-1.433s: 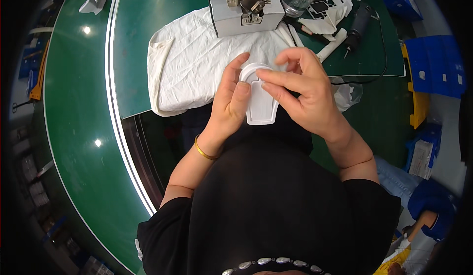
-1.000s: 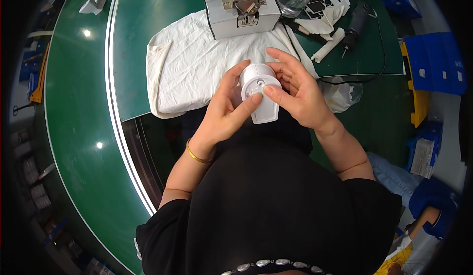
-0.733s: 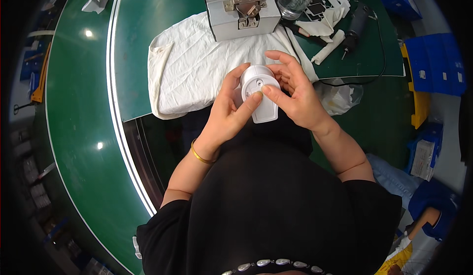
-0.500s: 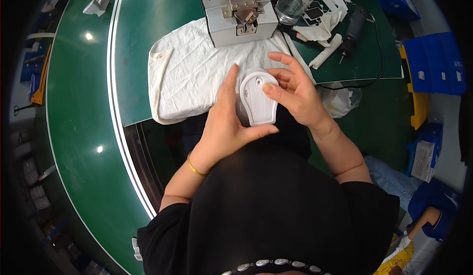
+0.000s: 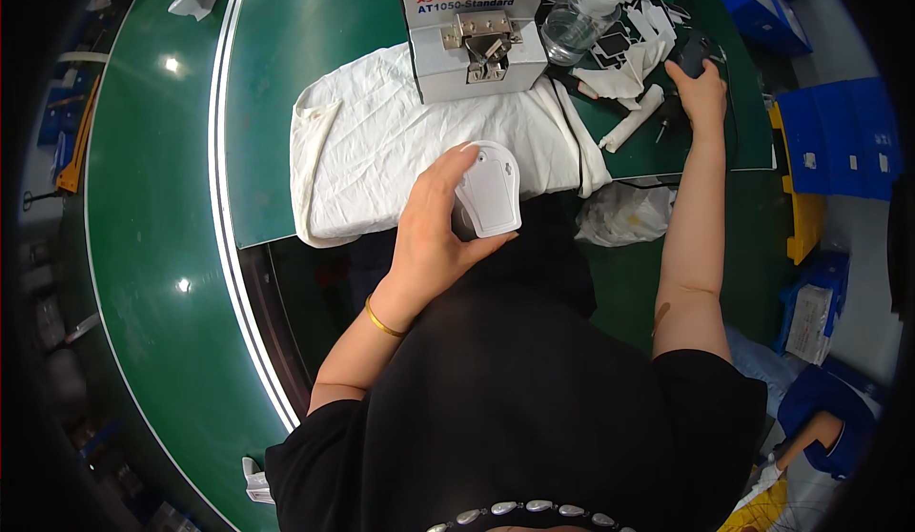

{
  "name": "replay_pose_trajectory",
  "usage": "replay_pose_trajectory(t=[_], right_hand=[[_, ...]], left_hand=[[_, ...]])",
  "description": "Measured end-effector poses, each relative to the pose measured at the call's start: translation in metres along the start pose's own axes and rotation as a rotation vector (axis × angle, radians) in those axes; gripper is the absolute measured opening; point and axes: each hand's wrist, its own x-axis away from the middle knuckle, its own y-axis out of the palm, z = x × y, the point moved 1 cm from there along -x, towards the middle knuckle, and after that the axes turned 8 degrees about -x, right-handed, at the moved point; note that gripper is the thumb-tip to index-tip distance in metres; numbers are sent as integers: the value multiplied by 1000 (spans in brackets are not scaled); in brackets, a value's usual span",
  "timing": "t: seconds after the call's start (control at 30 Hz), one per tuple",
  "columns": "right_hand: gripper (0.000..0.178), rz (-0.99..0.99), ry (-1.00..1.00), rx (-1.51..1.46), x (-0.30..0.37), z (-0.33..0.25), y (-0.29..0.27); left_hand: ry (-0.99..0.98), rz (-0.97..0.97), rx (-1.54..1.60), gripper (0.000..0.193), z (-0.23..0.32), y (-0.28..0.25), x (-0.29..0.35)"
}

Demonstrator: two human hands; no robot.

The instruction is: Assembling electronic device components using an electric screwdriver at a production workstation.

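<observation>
Holding step, by the look of it: left hand [image 5: 434,236] gripping white plastic casing [image 5: 488,191] over the near edge of the counter [image 5: 295,46], above the white cloth [image 5: 381,151]. Right hand [image 5: 699,89] stretched to the far right corner, closing on a dark tool [image 5: 694,51]. Next, likely bringing tool to casing, needing a steady hold.

Smooth matt white plastic casing [image 5: 488,192] in my left hand [image 5: 434,236]; crumpled white cloth [image 5: 381,165], glossy green mat [image 5: 305,46], brushed-metal grey box [image 5: 472,31] w/ shiny clasp
</observation>
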Motion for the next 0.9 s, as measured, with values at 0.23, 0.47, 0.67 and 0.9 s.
replay_pose_trajectory(t=[0.23,0.47,0.67,0.9], right_hand=[[57,-486,521,-1075,-21,40,3],[67,-861,-70,-2091,34,-65,-55],[47,-515,-335,-1895,103,-224,-94],[61,-668,-891,-1833,83,-258,-56]], left_hand=[[40,-53,20,74,-9,5,1],[132,-19,1,70,-13,8,2],[64,-37,35,71,-12,2,5],[95,-1,70,65,-12,6,2]])
